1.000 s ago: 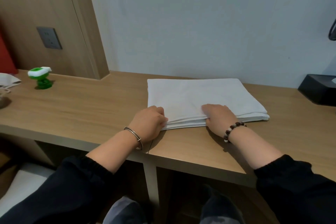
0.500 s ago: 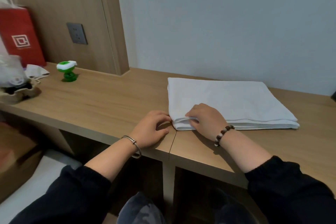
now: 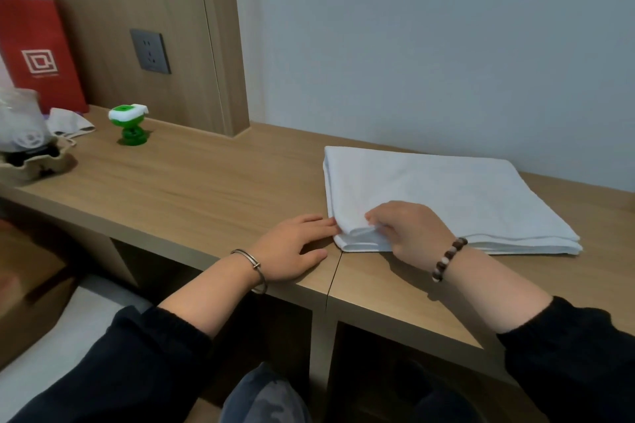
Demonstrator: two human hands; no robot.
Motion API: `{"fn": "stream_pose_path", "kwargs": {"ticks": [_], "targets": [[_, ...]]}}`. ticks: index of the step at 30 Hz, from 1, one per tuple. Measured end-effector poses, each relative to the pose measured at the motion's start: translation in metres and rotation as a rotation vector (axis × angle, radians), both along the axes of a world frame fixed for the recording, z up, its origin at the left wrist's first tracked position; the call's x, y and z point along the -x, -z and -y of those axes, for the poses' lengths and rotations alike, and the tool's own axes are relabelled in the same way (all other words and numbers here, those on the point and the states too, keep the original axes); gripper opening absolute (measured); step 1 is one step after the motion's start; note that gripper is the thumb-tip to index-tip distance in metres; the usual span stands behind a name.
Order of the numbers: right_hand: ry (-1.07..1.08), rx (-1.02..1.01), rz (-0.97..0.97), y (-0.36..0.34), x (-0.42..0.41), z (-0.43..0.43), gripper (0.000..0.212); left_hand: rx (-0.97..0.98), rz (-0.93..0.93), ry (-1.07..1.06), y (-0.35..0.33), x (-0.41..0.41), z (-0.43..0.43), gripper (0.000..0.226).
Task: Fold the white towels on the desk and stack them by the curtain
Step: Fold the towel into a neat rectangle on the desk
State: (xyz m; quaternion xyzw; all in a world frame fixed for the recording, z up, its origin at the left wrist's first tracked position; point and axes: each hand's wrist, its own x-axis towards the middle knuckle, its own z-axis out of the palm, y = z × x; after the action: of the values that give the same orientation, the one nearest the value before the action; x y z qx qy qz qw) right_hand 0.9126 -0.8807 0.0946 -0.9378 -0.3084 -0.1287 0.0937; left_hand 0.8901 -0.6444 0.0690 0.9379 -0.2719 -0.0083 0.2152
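A folded white towel (image 3: 443, 192) lies flat on the wooden desk (image 3: 206, 189), right of centre, close to the pale wall. My right hand (image 3: 409, 227) is at the towel's near left corner, fingers curled into the layers there and pinching the top ones. My left hand (image 3: 292, 247) lies flat on the desk just left of that corner, fingers straight, fingertips touching the towel's edge. No curtain is in view.
At the desk's far left stand a red paper bag (image 3: 37, 48), a clear jar on a beige tray (image 3: 24, 134), a white cloth mask (image 3: 68, 122) and a small green and white gadget (image 3: 129, 124). A wall socket (image 3: 150, 51) sits on the wooden panel.
My view has swung left, bringing the red bag and jar into sight. My left hand let go of the towel's corner and flattened on the desk; my right hand slid left to that corner.
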Motion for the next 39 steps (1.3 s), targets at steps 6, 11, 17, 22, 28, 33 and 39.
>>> {"fn": "stream_pose_path", "kwargs": {"ticks": [6,11,17,22,28,33,39], "targets": [[-0.03,0.035,0.015,0.002,0.006,-0.009,0.019,0.033,-0.016,0.006,-0.002,0.0,-0.006,0.055],[-0.11,-0.087,0.054,0.009,0.01,-0.025,0.022,0.048,-0.029,-0.032,0.0,0.001,-0.008,0.051],[-0.055,-0.192,0.034,0.009,0.01,-0.029,0.013,0.048,-0.018,-0.041,-0.001,0.001,-0.007,0.05],[-0.062,-0.186,0.041,0.007,0.013,-0.03,0.01,0.038,-0.014,-0.047,0.001,0.001,-0.007,0.05],[-0.039,-0.209,0.023,0.01,0.014,-0.031,0.012,0.015,-0.011,-0.044,0.003,-0.001,-0.007,0.05],[-0.034,-0.185,0.032,0.011,0.018,-0.031,0.012,0.035,-0.006,-0.033,0.004,-0.001,-0.008,0.05],[-0.037,-0.131,0.015,0.012,0.02,-0.03,0.017,0.132,0.039,-0.07,0.004,0.003,-0.009,0.053]]}}
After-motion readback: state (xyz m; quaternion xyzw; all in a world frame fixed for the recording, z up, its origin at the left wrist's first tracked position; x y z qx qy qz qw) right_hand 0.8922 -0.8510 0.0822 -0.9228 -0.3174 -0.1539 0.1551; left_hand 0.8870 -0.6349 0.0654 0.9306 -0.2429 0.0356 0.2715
